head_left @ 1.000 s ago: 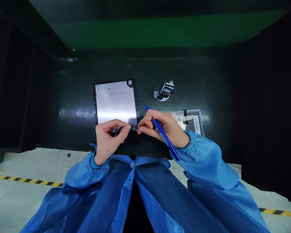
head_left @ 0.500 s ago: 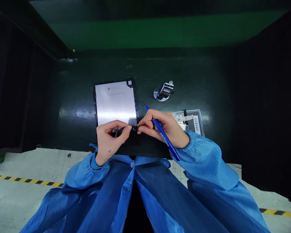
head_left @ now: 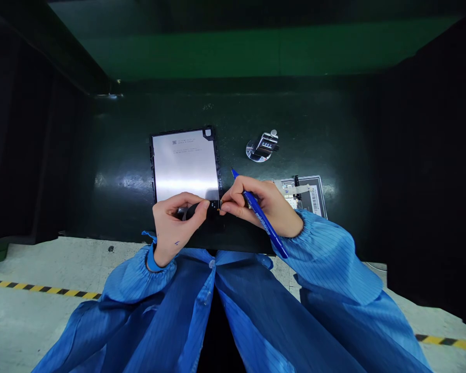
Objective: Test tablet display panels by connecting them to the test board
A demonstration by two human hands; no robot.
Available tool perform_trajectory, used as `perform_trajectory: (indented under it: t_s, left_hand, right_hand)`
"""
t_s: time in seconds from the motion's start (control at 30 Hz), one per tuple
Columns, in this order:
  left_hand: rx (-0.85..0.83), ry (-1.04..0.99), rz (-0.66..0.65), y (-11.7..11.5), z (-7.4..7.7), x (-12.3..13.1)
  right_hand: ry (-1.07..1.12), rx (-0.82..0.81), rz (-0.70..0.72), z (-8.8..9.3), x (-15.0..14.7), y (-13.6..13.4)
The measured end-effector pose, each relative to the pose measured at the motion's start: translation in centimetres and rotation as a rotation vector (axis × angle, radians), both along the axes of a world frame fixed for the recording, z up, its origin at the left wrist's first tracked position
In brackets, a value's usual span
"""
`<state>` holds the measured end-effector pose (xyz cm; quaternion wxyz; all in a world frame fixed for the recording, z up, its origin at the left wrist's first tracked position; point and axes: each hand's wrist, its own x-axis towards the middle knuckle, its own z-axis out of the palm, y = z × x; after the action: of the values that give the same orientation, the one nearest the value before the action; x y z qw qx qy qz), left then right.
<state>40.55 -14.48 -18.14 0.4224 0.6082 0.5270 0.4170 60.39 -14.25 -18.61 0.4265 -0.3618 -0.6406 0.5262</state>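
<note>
My left hand [head_left: 178, 223] is closed, thumb and forefinger pinching a black flex cable [head_left: 214, 205] at the near edge of a display panel [head_left: 186, 166]. The panel lies on the dark table with its silvery back up and a black frame round it. My right hand [head_left: 266, 204] keeps a blue marker pen [head_left: 262, 215] lodged between its fingers, tip pointing away from me. Its thumb and forefinger also pinch the right end of the flex cable, where a small connector shows. What lies beneath the fingertips is hidden.
A chrome tally counter [head_left: 264, 145] stands on the table [head_left: 112, 155] beyond my right hand. Partly behind that hand lies an opened tablet housing [head_left: 314, 194] with a circuit board and a barcode label. The table's near edge runs just before my body.
My left hand has shifted very slightly left, still pinching the flex cable. The right hand and the pen are almost unmoved.
</note>
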Motion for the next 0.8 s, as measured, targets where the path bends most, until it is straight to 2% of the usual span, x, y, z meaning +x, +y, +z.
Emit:
perform_trajectory:
  t_s: [0.37,0.6,0.73,0.8]
  left_hand:
    - [0.014,0.087,-0.063,0.1,0.5,0.0]
    - [0.019,0.112,-0.066,0.6,0.6,0.4]
    - [0.094,0.195,-0.111,-0.6,0.6,-0.6]
    - [0.109,0.229,-0.114,-0.7,-0.1,-1.9]
  right_hand:
    - [-0.029,-0.018,0.008,0.3,0.0,-0.1]
    - [0.007,-0.021,0.008,-0.3,0.1,0.3]
    - [0.02,-0.035,0.005,-0.4,-0.5,-0.3]
    - [0.003,-0.014,0.042,-0.6,-0.7,-0.2]
